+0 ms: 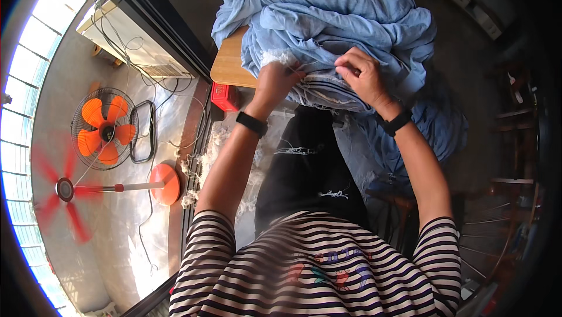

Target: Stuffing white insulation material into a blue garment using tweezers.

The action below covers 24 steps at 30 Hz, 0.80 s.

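A big heap of light blue fabric (333,23) lies before me on a wooden tabletop (232,60). My left hand (279,81) is closed around a wad of white threads (278,56) at the heap's near left side. Fine loose threads trail from it toward the right. My right hand (362,73) rests close to the fabric, fingers curled and thumb near the index finger; whether a thread is pinched there is too small to tell. Between and below the hands are striped fabric edges (331,86) with dark and white bands.
White thread scraps (215,150) litter the floor at left, beside a red box (225,96). More blue fabric (421,128) is piled low on the right. Past the door track stand an orange-bladed fan (105,128), a red fan with spinning blades (66,189), and loose cables (151,211).
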Motion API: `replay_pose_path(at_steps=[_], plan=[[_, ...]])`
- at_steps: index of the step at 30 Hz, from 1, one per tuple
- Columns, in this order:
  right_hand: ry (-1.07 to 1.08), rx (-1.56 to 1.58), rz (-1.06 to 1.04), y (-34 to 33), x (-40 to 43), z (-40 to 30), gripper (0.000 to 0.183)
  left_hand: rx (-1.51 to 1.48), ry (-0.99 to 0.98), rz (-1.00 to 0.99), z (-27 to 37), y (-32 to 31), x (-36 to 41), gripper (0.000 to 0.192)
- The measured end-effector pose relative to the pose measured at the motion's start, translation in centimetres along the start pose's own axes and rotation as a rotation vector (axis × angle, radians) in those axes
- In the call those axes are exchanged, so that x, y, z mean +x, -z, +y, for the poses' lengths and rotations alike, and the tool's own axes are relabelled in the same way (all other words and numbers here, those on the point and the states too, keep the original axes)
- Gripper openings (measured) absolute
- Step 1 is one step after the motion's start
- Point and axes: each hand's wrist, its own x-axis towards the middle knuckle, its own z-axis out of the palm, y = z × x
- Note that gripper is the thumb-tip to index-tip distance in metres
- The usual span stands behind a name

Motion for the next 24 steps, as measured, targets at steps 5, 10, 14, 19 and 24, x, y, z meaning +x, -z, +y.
replay_pose_path(at_steps=[5,10,14,19,24], plan=[[0.104,-0.004,-0.134,-3.1,2.2,-0.5,0.013,-0.068,-0.04,-0.007,-1.4,-0.6,-1.1,0.028],[0.187,-0.186,-0.262,-4.4,3.1,-0.4,0.017,-0.463,0.146,0.048,1.1,0.2,-2.3,0.015],[0.177,-0.268,-0.295,-5.1,3.3,-1.1,0.015,-0.594,0.162,0.031,0.4,-0.2,-2.6,0.015],[0.165,-0.313,-0.18,-4.1,3.9,-0.7,0.017,-0.63,0.172,0.059,1.2,0.3,-1.9,0.016],[0.062,-0.261,0.054,-2.3,5.3,-0.8,0.012,-0.514,0.097,0.104,0.6,-0.1,-1.9,0.017]])
